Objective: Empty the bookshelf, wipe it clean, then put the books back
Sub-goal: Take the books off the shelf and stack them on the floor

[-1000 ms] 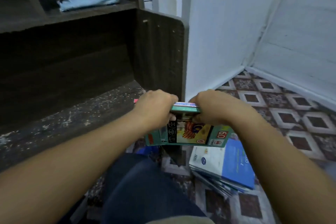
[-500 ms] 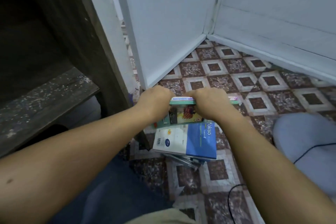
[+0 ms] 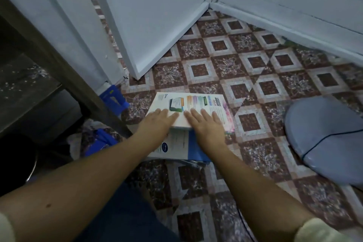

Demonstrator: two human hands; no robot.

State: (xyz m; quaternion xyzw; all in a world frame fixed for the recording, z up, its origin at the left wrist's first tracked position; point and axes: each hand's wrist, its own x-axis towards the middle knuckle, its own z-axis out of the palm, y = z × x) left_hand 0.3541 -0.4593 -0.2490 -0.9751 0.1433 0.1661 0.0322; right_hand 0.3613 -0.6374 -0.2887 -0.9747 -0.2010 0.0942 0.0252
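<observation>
- The top book [image 3: 198, 104] lies flat, cover up, partly over a white-and-blue book [image 3: 175, 148] on the tiled floor [image 3: 255, 65].
- The left hand [image 3: 157, 122] and the right hand [image 3: 206, 125] rest on the top book's near edge, fingers straight and close together, gripping nothing.
- The dark bookshelf [image 3: 64, 76] stands left of the top book; a grey cushion [image 3: 324, 139] lies well to its right.
- Likely trouble: the top book sits offset from the one beneath, so a careless push or more books piled on could send the pile sliding.
</observation>
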